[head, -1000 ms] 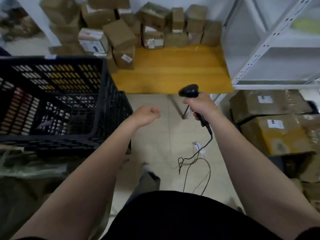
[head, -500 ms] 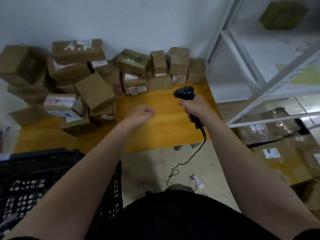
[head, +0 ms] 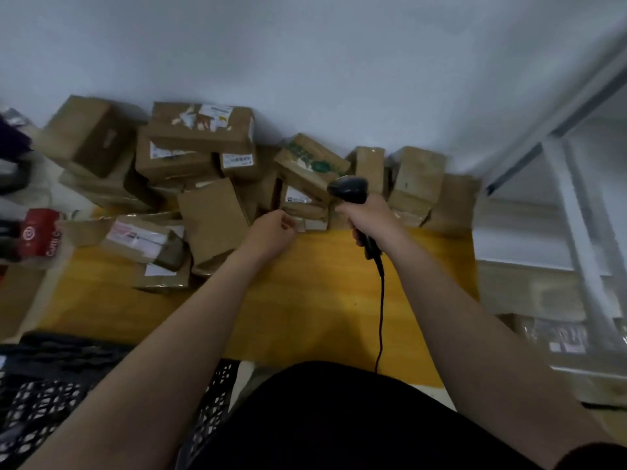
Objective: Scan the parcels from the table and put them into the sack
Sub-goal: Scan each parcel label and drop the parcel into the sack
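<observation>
Several brown cardboard parcels point(head: 203, 144) are piled along the back of the yellow table point(head: 305, 300), against the wall. My right hand point(head: 371, 217) grips a black barcode scanner point(head: 349, 189), whose head points at the pile; its cable point(head: 381, 317) hangs down over the table. My left hand point(head: 271, 230) reaches over the table with loosely curled fingers and holds nothing. It hovers just in front of a small labelled parcel point(head: 298, 200) and to the right of a plain tilted box point(head: 217, 225). No sack is in view.
A black plastic crate point(head: 51, 385) stands at the lower left, below the table's front edge. A red packet point(head: 37, 232) lies at the table's left end. A white metal shelf rack point(head: 576, 215) with wrapped boxes stands on the right.
My view has swung up from the crate and floor to the table. Both hands have moved forward over it towards the parcel pile, the right hand still holding the scanner.
</observation>
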